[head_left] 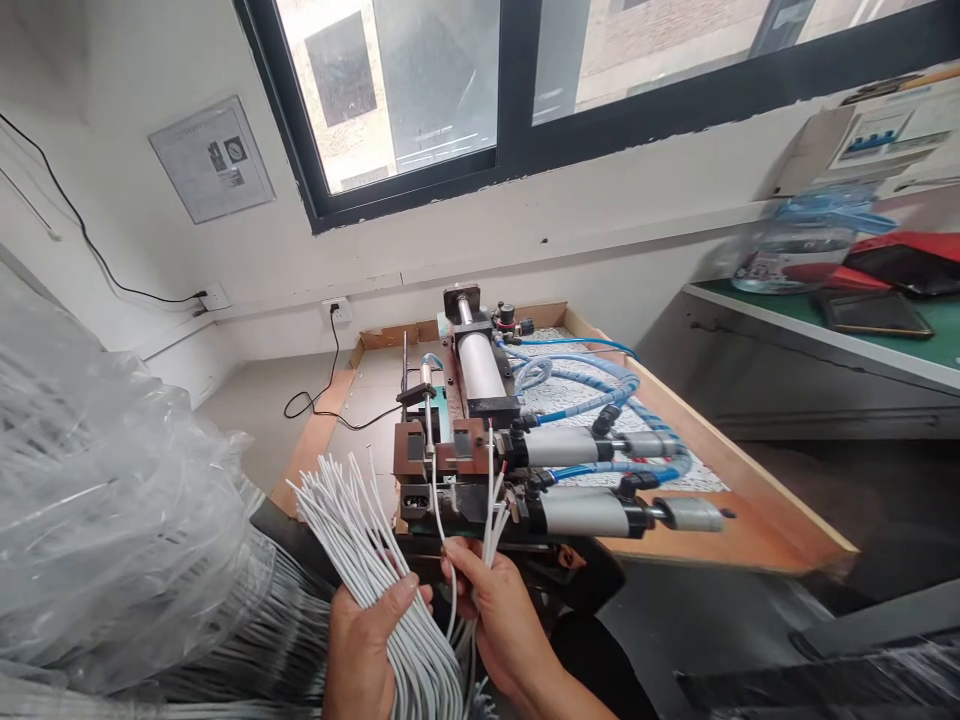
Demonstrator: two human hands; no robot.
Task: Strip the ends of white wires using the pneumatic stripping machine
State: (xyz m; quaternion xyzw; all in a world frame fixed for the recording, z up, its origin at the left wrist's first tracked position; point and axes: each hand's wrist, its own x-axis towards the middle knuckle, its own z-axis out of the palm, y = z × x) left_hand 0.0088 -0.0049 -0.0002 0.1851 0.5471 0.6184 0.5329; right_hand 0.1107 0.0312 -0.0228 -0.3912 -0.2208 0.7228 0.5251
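A thick bundle of white cables fills my left hand, its thumb laid across the front and the cut ends fanning up to the left. Between thumb and fingertips, my right hand pinches one single white cable, whose upper end reaches into the front of a pneumatic wire-stripping machine. Several more white cables stand up from the same hand, some with reddish tips. Part of the right fingers is hidden behind the cables.
Silver air cylinders with blue hoses jut right over a wooden tray. Plastic-wrapped cable bundles are piled at left. A green-topped table at right bears a dark phone-like slab. A black cord runs to a wall socket.
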